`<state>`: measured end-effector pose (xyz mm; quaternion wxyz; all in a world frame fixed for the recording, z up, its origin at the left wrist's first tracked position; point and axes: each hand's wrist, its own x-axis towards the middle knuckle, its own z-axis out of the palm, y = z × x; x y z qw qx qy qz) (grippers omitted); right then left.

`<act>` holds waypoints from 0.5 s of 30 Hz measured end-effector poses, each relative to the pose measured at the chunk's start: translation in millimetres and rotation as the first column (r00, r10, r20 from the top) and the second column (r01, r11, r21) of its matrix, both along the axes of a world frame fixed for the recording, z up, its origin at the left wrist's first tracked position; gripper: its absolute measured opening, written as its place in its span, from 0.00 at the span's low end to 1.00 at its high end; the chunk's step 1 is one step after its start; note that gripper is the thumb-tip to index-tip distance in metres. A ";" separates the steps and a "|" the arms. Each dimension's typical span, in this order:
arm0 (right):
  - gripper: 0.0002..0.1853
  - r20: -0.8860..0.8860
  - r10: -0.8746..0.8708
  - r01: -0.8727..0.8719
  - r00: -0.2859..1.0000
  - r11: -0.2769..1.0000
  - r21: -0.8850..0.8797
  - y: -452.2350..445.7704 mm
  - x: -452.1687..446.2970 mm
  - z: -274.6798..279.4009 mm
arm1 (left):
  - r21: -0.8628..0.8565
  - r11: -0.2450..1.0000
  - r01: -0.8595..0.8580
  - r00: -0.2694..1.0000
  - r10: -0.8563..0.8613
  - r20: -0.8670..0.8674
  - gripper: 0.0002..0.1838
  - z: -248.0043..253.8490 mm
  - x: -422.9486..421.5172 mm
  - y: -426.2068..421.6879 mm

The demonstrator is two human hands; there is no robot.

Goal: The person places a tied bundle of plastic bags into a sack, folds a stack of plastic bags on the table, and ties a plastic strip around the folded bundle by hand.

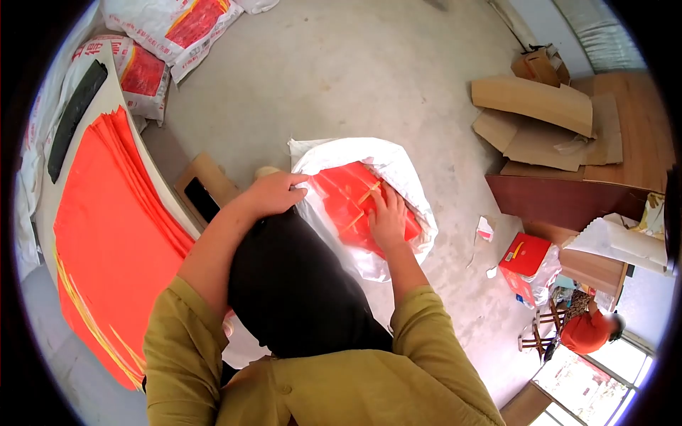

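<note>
A white woven sack (414, 170) stands on the floor in front of me with its mouth spread wide. Inside it lie folded red bundles (334, 186) with yellow bands; whether they are cloth or plastic I cannot tell. My left hand (273, 194) pinches the sack's near-left rim between thumb and fingers. Reaching into the sack, my right hand (388, 219) rests on the red bundles with its fingers spread. To my left, a thick stack of red sheets (117, 234) with yellow edging covers a table.
Filled white-and-red sacks (177, 28) lie at the far left. A dark rolled strip (74, 121) is on the table's edge. Flattened cardboard (533, 106) lies on a wooden cabinet at right, near a red box (526, 254). A person in red (586, 332) sits at lower right.
</note>
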<state>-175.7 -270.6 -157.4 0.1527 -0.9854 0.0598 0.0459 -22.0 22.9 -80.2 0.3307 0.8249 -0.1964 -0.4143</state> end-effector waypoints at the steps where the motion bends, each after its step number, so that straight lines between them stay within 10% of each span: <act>1: 0.30 -0.062 0.006 -0.008 0.998 1.000 -0.020 -7.6 -2.2 -15.1 | -0.009 1.000 0.000 1.000 0.000 -0.003 0.26 -0.5 0.3 -0.3; 7: 0.44 -0.334 -0.085 0.100 0.939 0.995 0.027 -39.3 10.8 -94.4 | -0.068 0.998 -0.003 1.000 0.005 0.029 0.28 7.2 2.7 0.9; 15: 0.33 0.018 -0.009 0.005 1.000 0.984 0.178 -13.9 15.9 -72.2 | -0.113 0.992 -0.063 0.998 0.065 0.015 0.27 6.3 2.9 -0.4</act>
